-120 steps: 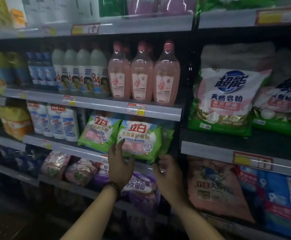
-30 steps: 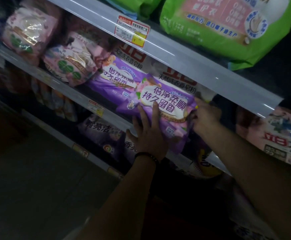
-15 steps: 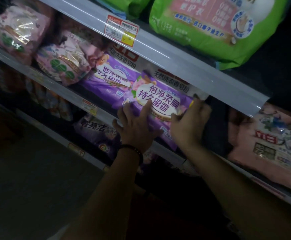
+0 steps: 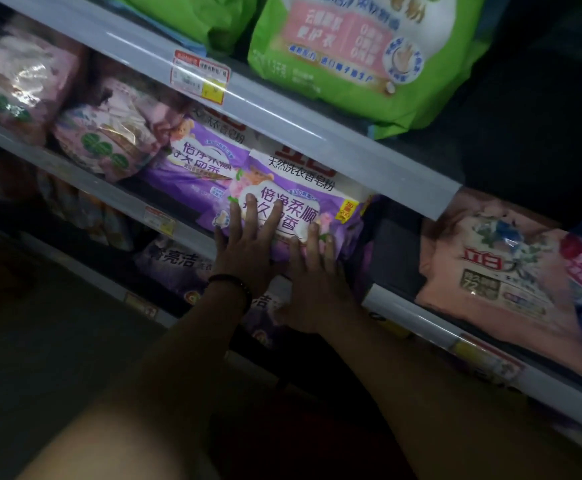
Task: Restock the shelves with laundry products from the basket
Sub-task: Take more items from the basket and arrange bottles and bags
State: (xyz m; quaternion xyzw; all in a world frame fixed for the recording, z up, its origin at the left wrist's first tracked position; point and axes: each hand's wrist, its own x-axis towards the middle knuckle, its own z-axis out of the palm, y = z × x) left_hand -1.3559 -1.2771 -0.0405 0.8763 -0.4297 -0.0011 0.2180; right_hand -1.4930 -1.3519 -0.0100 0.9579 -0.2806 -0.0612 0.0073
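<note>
While the purple bag (image 4: 293, 188) stood on the middle shelf (image 4: 120, 199) with its top tucked under the rail (image 4: 317, 133) of the shelf above, both hands lay flat on its printed front and grasped nothing. The left hand (image 4: 244, 247), a dark band (image 4: 230, 282) at its wrist, had straight, spread fingers over the white label. The right hand (image 4: 312, 275) pressed the lower right corner, its fingers nearly straight too. Open palms likely suited the job: a soft, powder-filled pouch would sag or crease if pinched, whereas a broad push would slide it back whole. The bag leaned face-out and overlapped a matching purple bag (image 4: 196, 161) just to its left, probably so the two would front the shelf as one row. Its bottom edge was hidden by the hands, so whether it sat fully behind the shelf lip could not be told. Pink bags (image 4: 109, 140) filled the left of that shelf, a green bag (image 4: 362, 46) sat on the shelf above, and a salmon bag (image 4: 490, 271) lay well to the right in the next bay. A dark gap remained between the purple bag and that bay, seemingly room for more stock. The basket was out of view. The step seemed to be seating and squaring this bag, nearly finished.
</note>
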